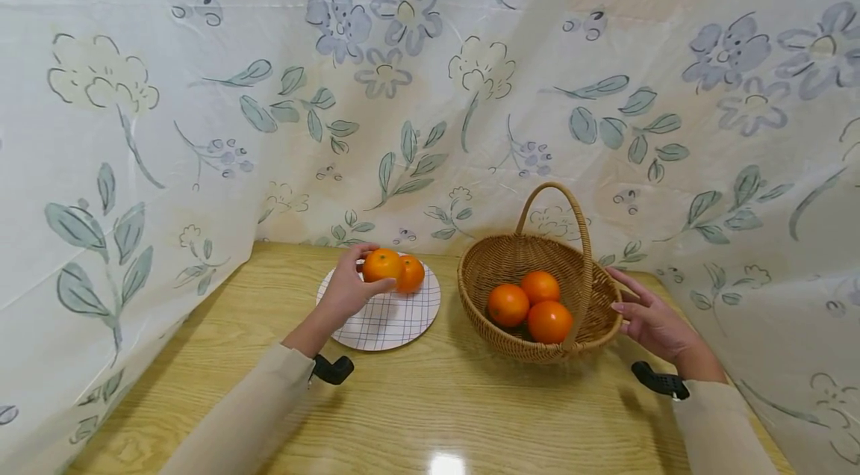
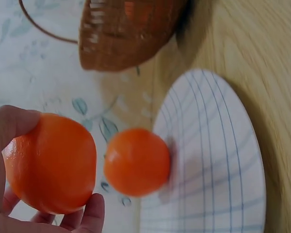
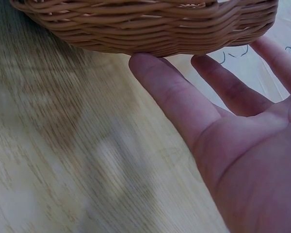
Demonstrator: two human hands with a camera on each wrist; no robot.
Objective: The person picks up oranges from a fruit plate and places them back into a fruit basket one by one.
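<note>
My left hand [image 1: 345, 290] holds an orange [image 2: 53, 162] between thumb and fingers, lifted over a round white plate [image 1: 393, 329] with a blue grid pattern. A second orange [image 2: 137, 162] sits on the plate, just past the held one. To the right stands a wicker basket [image 1: 493, 258] with a tall arched handle, and three oranges [image 1: 549, 322] lie inside it. At the basket's right side is my right hand [image 1: 655, 322], its fingers extended. In the right wrist view the fingertips [image 3: 143, 63] are right at the woven rim.
Plate and basket stand side by side toward the back of a light wooden table [image 1: 430, 400]. A floral curtain [image 1: 416, 101] hangs behind them and along both sides. The basket's handle [image 1: 583, 236] rises high over its opening.
</note>
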